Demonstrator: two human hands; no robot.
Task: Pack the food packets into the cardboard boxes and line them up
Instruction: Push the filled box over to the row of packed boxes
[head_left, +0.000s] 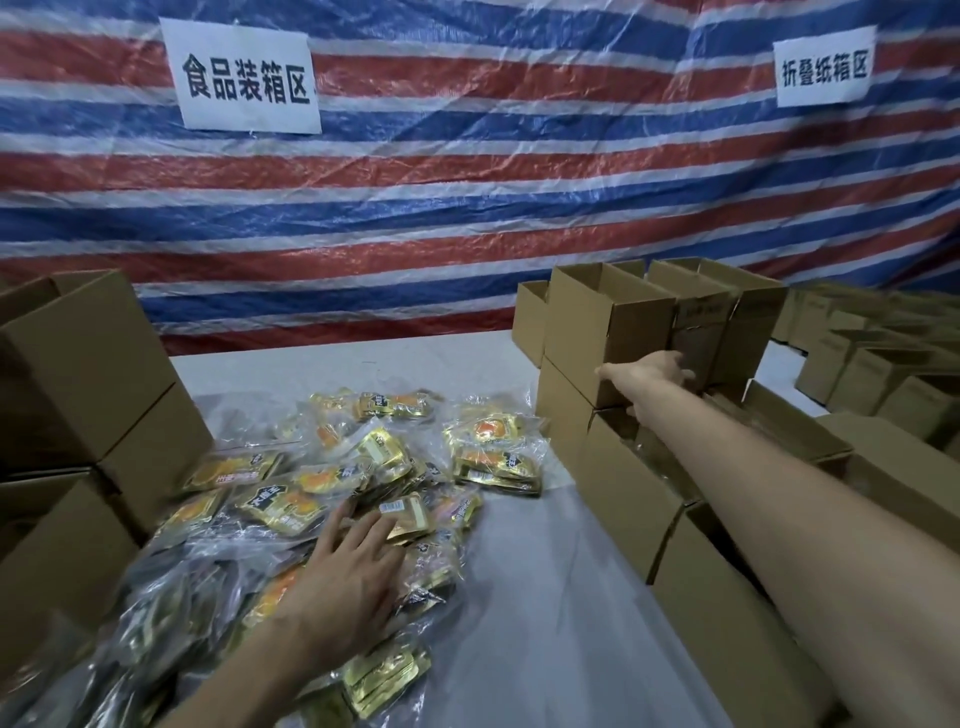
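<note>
A heap of gold and orange food packets (322, 483) in clear wrap covers the white table (519, 571) at the centre and lower left. My left hand (350, 566) lies flat on the heap, fingers spread over the packets. My right hand (649, 376) reaches far out to an open cardboard box (608, 322) on the upper tier of the right-hand stack; its thumb and fingers clasp the box's front corner. Further open boxes (634, 499) run along the table's right side under my forearm.
Closed cardboard boxes (88, 364) are stacked at the left edge. More open boxes (883, 374) crowd the far right. A red, white and blue striped tarpaulin (467, 182) with two paper signs hangs behind the table.
</note>
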